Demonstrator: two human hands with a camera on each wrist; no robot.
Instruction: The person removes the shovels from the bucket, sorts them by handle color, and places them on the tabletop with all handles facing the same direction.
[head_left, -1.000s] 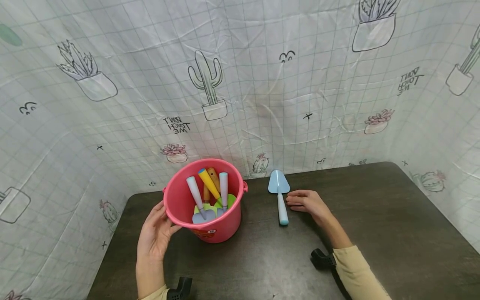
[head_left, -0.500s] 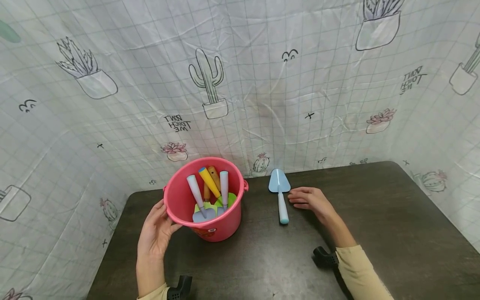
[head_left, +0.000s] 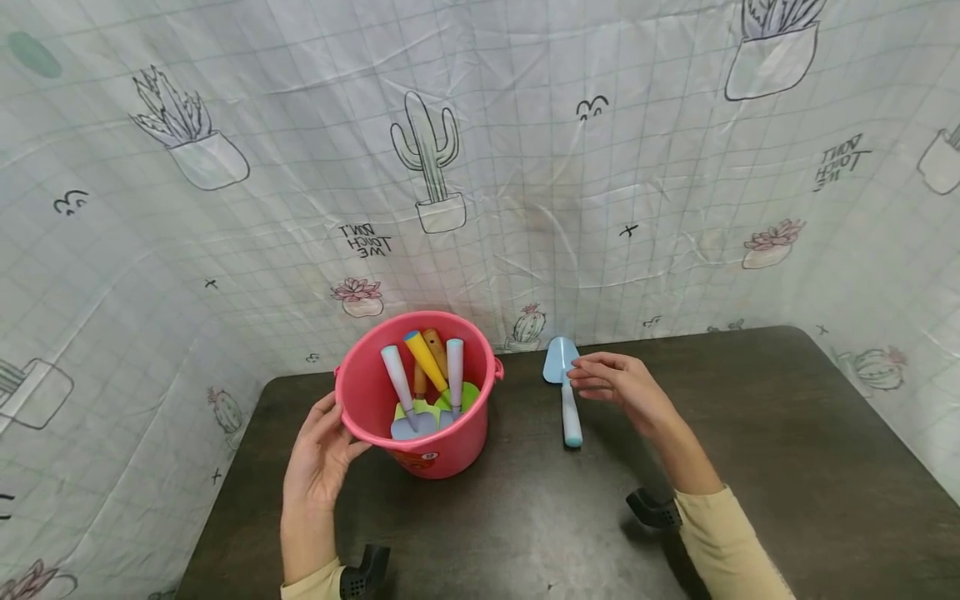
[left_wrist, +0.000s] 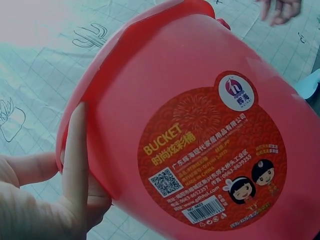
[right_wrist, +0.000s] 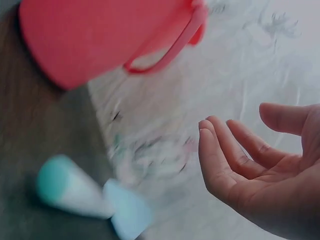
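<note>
A pink plastic bucket (head_left: 465,442) stands on the table at centre left, with several small garden tools inside. My left hand (head_left: 318,458) grips its left side at the rim; in the left wrist view the thumb (left_wrist: 76,150) lies along the outer wall beside the label. To the right of the bucket a toy trowel (head_left: 572,417) lies on the table, light blue blade toward the wall and pale handle toward me. Over the trowel's neck hovers my right hand (head_left: 618,387), its fingers loosely bent with nothing between them, as the right wrist view (right_wrist: 260,165) shows.
Inside the bucket are two pale-handled trowels, a yellow handle (head_left: 424,360) with a blue end, and wooden handles (head_left: 435,350). A cloth (head_left: 517,167) printed with cacti hangs behind the dark table (head_left: 510,542) and at both sides.
My right hand has risen from beside the trowel and shifted left, so it now overlaps the trowel's neck. The left hand stays at the bucket; the head view has shifted slightly.
</note>
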